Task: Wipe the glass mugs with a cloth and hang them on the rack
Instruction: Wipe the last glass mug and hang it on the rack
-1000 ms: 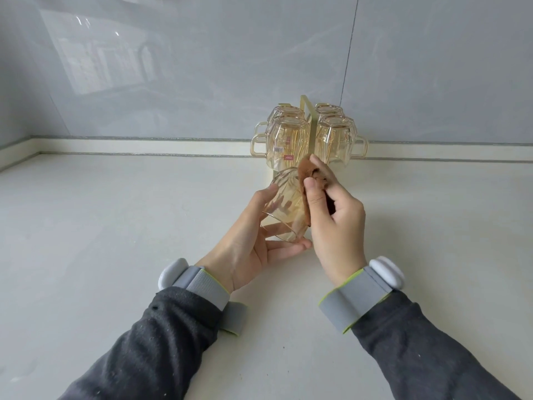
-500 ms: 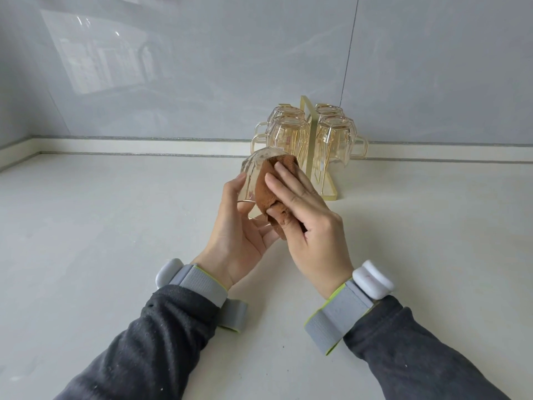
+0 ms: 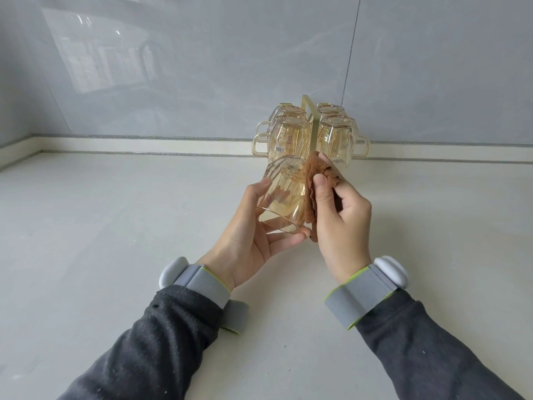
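Note:
An amber glass mug (image 3: 284, 193) is held in the air above the counter, its open rim tilted down toward me. My left hand (image 3: 249, 238) grips it from the left and below, thumb on its side, fingers under the rim. My right hand (image 3: 340, 220) pinches a brown cloth (image 3: 313, 186) and presses it against the mug's right side. Behind them stands a gold rack (image 3: 308, 125) with several amber mugs (image 3: 336, 137) hanging upside down on it. The held mug's handle is hidden.
The pale counter (image 3: 115, 241) runs to a low backsplash ledge (image 3: 144, 145) under a glossy grey wall. The rack stands close to that wall, just behind my hands.
The mug has turned and dropped back so its rim faces me. My right hand moved from over the mug's top to its right side, still with the cloth.

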